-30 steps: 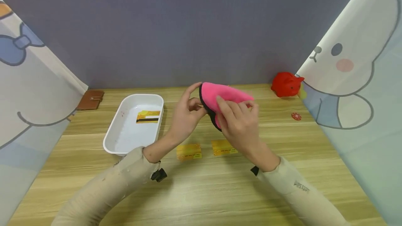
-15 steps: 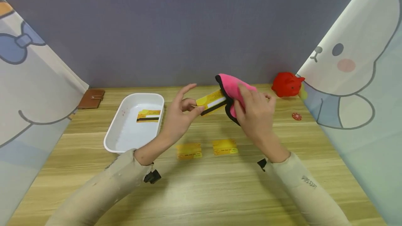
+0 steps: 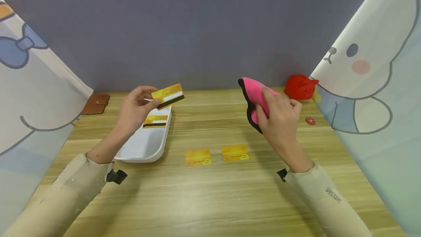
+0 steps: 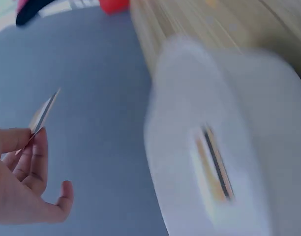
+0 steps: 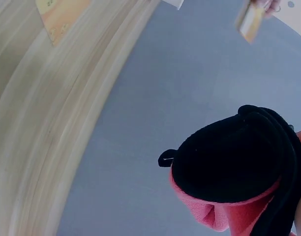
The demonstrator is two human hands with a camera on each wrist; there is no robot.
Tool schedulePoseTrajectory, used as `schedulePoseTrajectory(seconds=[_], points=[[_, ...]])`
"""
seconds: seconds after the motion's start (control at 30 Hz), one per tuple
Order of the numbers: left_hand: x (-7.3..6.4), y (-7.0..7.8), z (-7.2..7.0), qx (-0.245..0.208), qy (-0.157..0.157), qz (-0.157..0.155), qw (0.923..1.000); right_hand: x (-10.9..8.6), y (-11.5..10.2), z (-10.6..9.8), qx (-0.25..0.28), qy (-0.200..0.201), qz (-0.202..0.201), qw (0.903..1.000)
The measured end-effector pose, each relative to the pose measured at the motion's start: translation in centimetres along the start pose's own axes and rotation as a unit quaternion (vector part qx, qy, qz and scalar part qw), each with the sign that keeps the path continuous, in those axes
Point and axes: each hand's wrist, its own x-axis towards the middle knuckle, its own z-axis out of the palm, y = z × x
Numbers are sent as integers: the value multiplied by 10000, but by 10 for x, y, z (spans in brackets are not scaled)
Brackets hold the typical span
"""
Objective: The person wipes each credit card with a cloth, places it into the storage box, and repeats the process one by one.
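Observation:
My left hand (image 3: 135,109) pinches a yellow bank card (image 3: 169,95) between thumb and fingers, above the far part of a white tray (image 3: 158,153). The card's black stripe and white strip face me. Another striped yellow card (image 3: 155,120) lies inside the tray. On the right, my right hand (image 3: 279,117) grips a pink soft pouch (image 3: 254,91) with black trim, held up over the table. In the right wrist view the black mouth of the pouch (image 5: 229,162) gapes open, with a small black loop at its edge. Its depth is dark.
Two yellow cards, one left (image 3: 198,157) and one right (image 3: 235,153), lie number side up mid-table. A brown wallet (image 3: 95,104) is at the back left. At the back right stand a red piggy bank (image 3: 300,87) and, nearer, a red chip (image 3: 310,121).
My left hand has drawn the card out of the pouch and carried it left to above the tray. My right hand has shifted a little right with the pouch.

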Motion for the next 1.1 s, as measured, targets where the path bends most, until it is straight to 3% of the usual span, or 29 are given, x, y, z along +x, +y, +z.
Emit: schedulePoseTrajectory(seconds=[0.17, 0.27, 0.33, 0.5, 0.8, 0.9, 1.1], points=[[8, -33, -26, 907, -166, -257, 9954, -3, 2, -1, -19, -13, 27, 10000], [16, -46, -33, 1432, -554, -421, 9872, -4, 2, -2, -13, -12, 53, 10000], [22, -54, -33, 1552, -927, -525, 9821, -4, 2, -2, -15, -19, 78, 10000], [36, -66, -26, 1288, -1624, -1040, 9727, -5, 0, -2, -32, 8, 35, 10000], [45, -84, -14, 612, -1885, -1972, 9601, -8, -1, 0, -30, -15, -83, 10000], [44, -90, -11, 588, -1966, -2044, 9571, -9, -1, 1, -18, -46, -103, 9999], [43, -96, -8, 1032, -2227, -2060, 9473, -11, -2, 2, 11, -63, -95, 9999]])
